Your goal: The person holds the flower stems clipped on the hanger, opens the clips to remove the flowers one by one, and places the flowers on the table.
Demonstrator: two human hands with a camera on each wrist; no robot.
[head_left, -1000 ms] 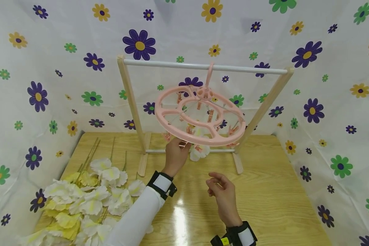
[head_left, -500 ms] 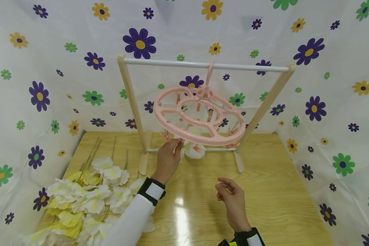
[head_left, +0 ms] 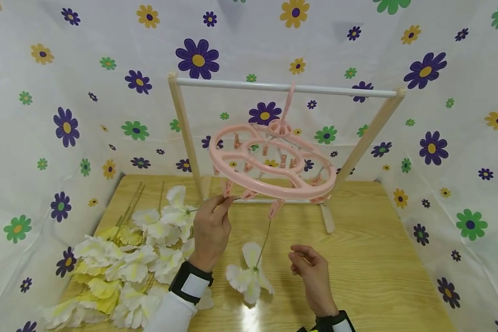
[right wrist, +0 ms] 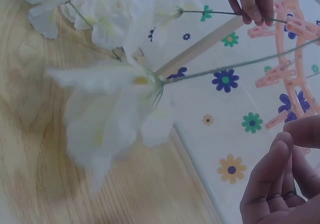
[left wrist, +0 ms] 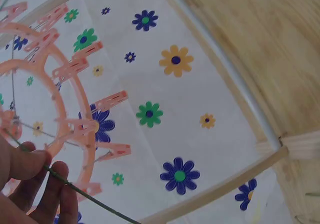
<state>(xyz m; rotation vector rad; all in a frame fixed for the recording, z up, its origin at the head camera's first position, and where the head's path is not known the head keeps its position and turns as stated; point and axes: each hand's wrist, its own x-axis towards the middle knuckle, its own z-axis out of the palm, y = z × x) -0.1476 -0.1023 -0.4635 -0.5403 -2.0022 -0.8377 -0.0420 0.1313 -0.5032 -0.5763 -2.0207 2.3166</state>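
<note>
My left hand (head_left: 210,226) pinches the thin green stem (left wrist: 100,204) of a white artificial flower (head_left: 177,210), whose blossom points left. That stem runs right toward a clip (head_left: 249,194) on the round pink clip hanger (head_left: 257,180); whether the clip grips it I cannot tell. A second white flower (head_left: 251,276) hangs blossom down, its stem at another pink clip (head_left: 275,210). In the right wrist view its blossom (right wrist: 115,109) looms close. My right hand (head_left: 313,276) hovers above the table, fingers loosely bent, with nothing seen in it.
The hanger hooks over the white rail (head_left: 232,84) of a wooden-legged stand (head_left: 184,124). Several white and yellow flowers (head_left: 120,263) lie piled on the left of the wooden table (head_left: 377,267). Flower-print cloth (head_left: 87,69) encloses the back and sides.
My left hand has moved left and a little down, drawing the stem out leftward. One white flower, earlier under the hanger's rim, now hangs lower in front. The right hand shifted slightly right.
</note>
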